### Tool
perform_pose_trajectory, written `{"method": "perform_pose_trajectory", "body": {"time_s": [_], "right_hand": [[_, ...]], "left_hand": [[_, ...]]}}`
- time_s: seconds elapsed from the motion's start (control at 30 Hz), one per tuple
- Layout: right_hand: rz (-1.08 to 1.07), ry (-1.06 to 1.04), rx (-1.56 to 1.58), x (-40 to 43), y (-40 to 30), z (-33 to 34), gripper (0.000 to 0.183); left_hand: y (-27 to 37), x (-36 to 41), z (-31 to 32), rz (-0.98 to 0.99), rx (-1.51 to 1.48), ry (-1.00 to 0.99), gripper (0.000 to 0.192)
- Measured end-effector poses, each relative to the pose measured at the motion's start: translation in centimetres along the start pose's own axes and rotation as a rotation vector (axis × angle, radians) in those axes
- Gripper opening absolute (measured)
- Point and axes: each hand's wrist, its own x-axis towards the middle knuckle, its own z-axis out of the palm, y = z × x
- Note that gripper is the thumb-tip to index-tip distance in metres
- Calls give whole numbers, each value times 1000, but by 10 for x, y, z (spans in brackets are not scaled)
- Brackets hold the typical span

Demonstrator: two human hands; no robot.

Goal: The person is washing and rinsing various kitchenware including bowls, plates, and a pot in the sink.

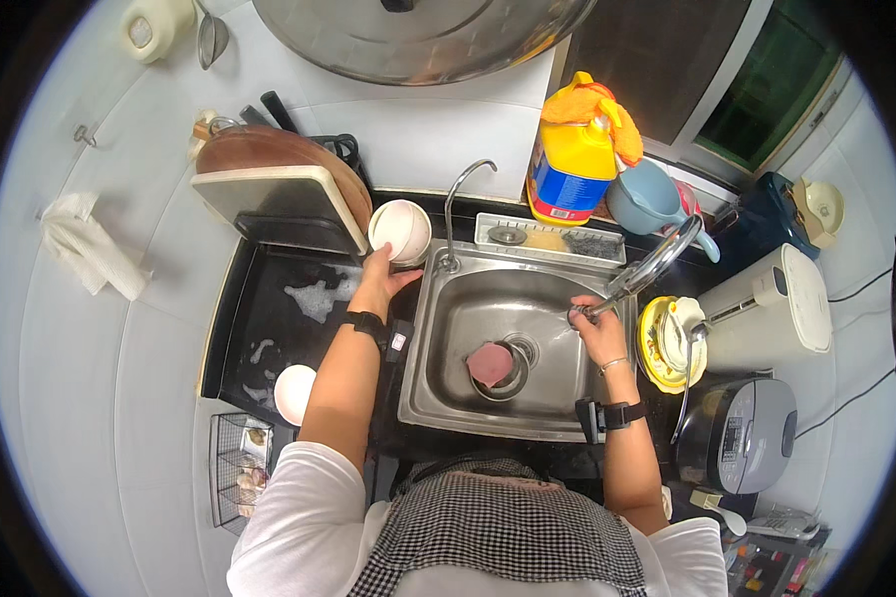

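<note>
My left hand [380, 280] is at a stack of white bowls [403, 227] left of the sink's back corner. Its fingers touch the near rim, and the thumb sticks out to the right; whether it grips a bowl I cannot tell. My right hand [601, 328] is closed around the end of a chrome faucet spout [646, 269] over the right side of the steel sink [455, 298]. In the basin, a pink dish or scoop [490, 363] rests in a round metal bowl [519, 384] beside the drain. Another white bowl [293, 394] stands left of my left forearm.
Foam [321, 298] lies on the black counter before upright cutting boards [269, 194]. A slim gooseneck tap [452, 216] and a white sponge tray [549, 242] line the sink's back. Right are stacked plates [657, 351], a ladle [691, 366] and a rice cooker [747, 433].
</note>
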Motion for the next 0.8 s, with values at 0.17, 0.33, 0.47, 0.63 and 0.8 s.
{"method": "perform_pose_trajectory", "body": {"time_s": [0.17, 0.33, 0.47, 0.63, 0.8], "right_hand": [[-51, 5, -25, 1, 9, -1, 25], [67, -61, 84, -1, 3, -2, 24], [100, -75, 184, -2, -6, 1, 23], [109, -117, 163, 1, -3, -5, 24], [107, -145, 149, 2, -6, -6, 23]], "left_hand": [[-7, 1, -5, 99, 36, -144, 50], [-7, 5, -18, 111, 39, -265, 50], [-13, 7, -47, 160, -76, -358, 47], [-29, -17, -54, 99, -201, -465, 37], [-59, -48, -54, 32, -121, -462, 45]]}}
